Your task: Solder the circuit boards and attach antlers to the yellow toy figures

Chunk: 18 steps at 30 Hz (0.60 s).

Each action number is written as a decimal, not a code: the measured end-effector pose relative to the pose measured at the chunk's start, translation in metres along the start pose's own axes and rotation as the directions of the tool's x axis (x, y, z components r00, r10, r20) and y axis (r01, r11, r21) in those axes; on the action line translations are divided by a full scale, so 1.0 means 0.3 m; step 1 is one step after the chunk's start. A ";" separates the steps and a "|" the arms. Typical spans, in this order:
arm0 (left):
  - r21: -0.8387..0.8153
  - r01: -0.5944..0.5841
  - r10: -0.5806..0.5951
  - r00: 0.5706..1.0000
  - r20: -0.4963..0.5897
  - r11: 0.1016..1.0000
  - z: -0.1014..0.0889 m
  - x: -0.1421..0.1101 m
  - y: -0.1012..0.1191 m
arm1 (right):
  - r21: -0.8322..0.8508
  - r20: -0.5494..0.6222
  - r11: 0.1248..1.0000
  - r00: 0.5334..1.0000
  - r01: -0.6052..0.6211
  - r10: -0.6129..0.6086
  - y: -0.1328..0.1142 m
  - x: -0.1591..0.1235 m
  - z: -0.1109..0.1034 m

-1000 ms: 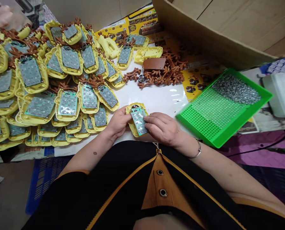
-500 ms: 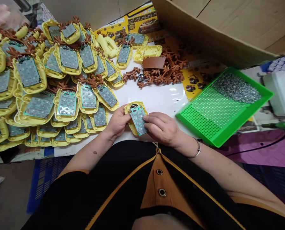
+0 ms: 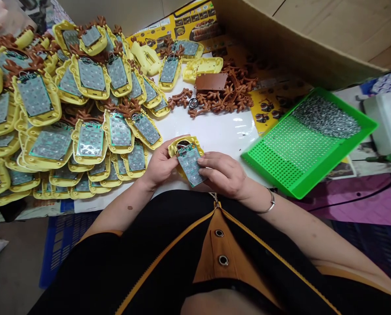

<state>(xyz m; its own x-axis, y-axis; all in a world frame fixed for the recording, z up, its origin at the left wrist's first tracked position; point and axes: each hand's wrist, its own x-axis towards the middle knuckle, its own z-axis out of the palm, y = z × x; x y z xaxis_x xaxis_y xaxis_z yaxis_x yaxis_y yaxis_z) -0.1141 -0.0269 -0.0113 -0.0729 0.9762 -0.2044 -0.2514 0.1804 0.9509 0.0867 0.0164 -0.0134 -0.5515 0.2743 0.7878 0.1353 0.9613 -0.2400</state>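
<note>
Just in front of my body, my left hand (image 3: pixel 162 164) grips a yellow plastic shell (image 3: pixel 171 148) by its left side. A green-edged circuit board (image 3: pixel 191 165) with a grey keypad face lies tilted over the shell, and thin wires show at its top. My right hand (image 3: pixel 224 173) pinches the board's right edge between its fingers; the thumb is mostly hidden. Part of the shell is covered by the board. Beyond my hands lie a loose brown board (image 3: pixel 211 82) and a small round speaker (image 3: pixel 193 103).
Yellow shells fitted with boards and brown antlers (image 3: pixel 90 140) are stacked at the left. Loose brown antler pieces (image 3: pixel 237 94) lie in a heap at the back. A green perforated tray (image 3: pixel 277 168) with many screws (image 3: pixel 326 116) stands at the right. A cardboard box (image 3: pixel 300 57) borders the back right.
The circuit board has tilted slightly away from the shell, exposing more of the shell's top and the wires. Both hands keep their hold; the view has shifted a little.
</note>
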 end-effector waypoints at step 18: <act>-0.244 0.362 -0.328 0.929 0.170 0.900 -0.022 0.007 0.037 | 0.089 0.048 0.988 0.991 -0.126 0.122 0.004 -0.045 0.024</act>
<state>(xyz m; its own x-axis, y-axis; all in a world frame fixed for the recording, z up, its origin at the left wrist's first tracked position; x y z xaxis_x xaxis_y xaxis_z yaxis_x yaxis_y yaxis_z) -0.1233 -0.0237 -0.0026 0.1789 0.8687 -0.4619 -0.4881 0.4860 0.7249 0.0883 0.0138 -0.0284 -0.5695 0.3882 0.7246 0.1301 0.9129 -0.3868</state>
